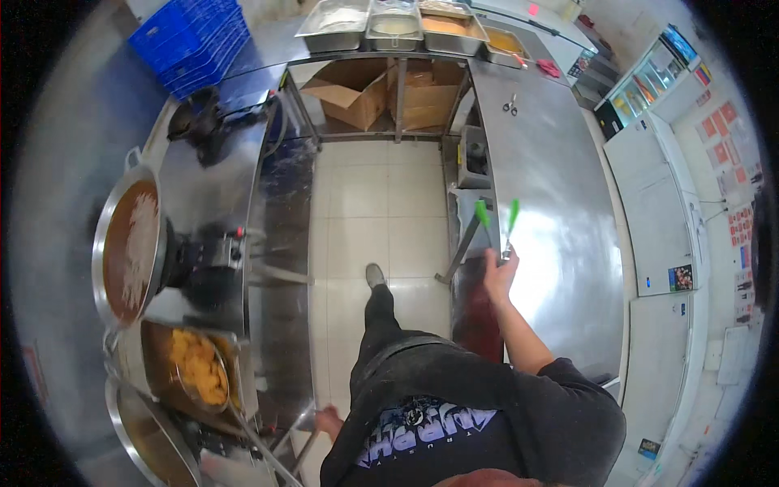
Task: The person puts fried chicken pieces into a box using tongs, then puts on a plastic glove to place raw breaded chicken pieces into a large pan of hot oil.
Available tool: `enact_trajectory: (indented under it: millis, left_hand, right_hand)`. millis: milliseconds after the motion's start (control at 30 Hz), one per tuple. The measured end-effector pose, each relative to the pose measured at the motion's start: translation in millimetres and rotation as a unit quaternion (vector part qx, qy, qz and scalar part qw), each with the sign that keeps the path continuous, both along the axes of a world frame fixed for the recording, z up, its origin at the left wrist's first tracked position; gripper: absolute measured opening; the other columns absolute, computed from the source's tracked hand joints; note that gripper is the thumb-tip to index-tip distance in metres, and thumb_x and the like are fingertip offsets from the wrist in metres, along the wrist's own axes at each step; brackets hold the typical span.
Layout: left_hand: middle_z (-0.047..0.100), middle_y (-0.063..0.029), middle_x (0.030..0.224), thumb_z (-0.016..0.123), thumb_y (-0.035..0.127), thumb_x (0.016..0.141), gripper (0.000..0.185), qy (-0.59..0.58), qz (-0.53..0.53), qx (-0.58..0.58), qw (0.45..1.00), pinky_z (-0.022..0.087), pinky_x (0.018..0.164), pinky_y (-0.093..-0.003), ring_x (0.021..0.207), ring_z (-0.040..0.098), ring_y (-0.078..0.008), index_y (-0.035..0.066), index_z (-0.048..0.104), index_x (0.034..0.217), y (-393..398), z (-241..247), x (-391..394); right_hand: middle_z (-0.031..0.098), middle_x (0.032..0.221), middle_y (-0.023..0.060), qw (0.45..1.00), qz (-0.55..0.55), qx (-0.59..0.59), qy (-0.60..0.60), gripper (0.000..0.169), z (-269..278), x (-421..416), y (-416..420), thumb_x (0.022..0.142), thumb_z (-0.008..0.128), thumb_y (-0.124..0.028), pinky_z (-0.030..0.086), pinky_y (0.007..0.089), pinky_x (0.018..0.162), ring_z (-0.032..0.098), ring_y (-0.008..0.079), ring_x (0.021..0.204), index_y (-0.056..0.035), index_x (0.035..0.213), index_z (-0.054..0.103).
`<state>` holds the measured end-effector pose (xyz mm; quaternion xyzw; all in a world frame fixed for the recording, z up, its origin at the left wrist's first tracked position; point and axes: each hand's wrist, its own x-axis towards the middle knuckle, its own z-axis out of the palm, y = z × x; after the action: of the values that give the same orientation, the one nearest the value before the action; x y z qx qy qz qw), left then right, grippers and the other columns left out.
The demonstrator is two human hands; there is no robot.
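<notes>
My right hand [503, 274] is closed around metal tongs with green tips [514, 210], held over the inner edge of the right steel counter [548, 170]. The tong arms are spread and nothing is between them. My left hand [329, 421] is low beside my body, near the left counter; it is blurred and partly hidden by my shirt, so whether it holds anything cannot be told. On the left, a strainer with orange-brown fried food [198, 368] rests in a metal pan [152, 341]. Its long handle reaches toward the bottom edge.
A wide pan of brown liquid [114, 255] stands by a gas burner [213, 262]; another pan [128, 420] is lower left. Blue crates [188, 42], steel trays [331, 39] and cardboard boxes [359, 94] are ahead. Scissors [511, 106] lie on the right counter. Tiled floor [383, 189] runs between counters.
</notes>
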<state>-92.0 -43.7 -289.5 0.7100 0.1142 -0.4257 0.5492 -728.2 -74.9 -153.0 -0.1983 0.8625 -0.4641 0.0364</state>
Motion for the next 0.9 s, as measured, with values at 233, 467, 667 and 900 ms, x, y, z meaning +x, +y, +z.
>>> enact_trajectory:
  millis: [233,467,667,900]
  left_hand:
    - [0.057,-0.0098,0.11,0.053,0.041,0.105,0.043,0.059,-0.445,0.294,0.844,0.052,0.084,-0.038,0.102,0.06,-0.0235,0.007,0.049,0.131,-130,-68,-122]
    - [0.061,-0.0053,0.094,0.057,0.038,0.103,0.036,-0.001,-0.575,0.198,0.793,0.052,0.069,-0.0345,0.085,0.063,-0.0181,0.009,0.057,0.124,-392,-70,-227]
    - [0.062,-0.0008,0.092,0.06,0.024,0.103,0.022,-0.014,-0.567,-0.034,0.823,0.052,0.069,-0.0299,0.08,0.062,-0.0146,0.008,0.058,0.118,-614,19,-360]
    - [0.065,-0.0068,0.101,0.062,0.022,0.103,0.029,-0.133,-0.615,-0.1,0.77,0.054,0.079,-0.0307,0.086,0.065,-0.0157,0.001,0.059,0.121,-715,24,-477]
  right_hand:
    - [0.049,0.124,0.0305,0.972,-0.198,0.11,0.055,0.067,-56,-147,-29,0.095,0.068,-0.031,0.04,0.048,0.103,0.05,0.0424,0.116,0.0131,0.139,0.044]
    - [0.05,0.129,0.0306,0.941,-0.281,0.186,0.04,0.068,-83,-205,-123,0.097,0.064,-0.034,0.04,0.0542,0.106,0.049,0.0466,0.123,0.0094,0.144,0.042]
    - [0.055,0.128,0.0253,0.858,-0.433,0.274,-0.03,0.064,-73,-256,-220,0.094,0.067,-0.038,0.049,0.0634,0.093,0.057,0.0452,0.116,-0.0032,0.144,0.046]
    - [0.062,0.122,0.02,0.862,-0.4,0.262,0.17,0.045,-49,-289,-342,0.095,0.069,-0.028,0.048,0.051,0.093,0.059,0.0394,0.112,-0.0061,0.132,0.058]
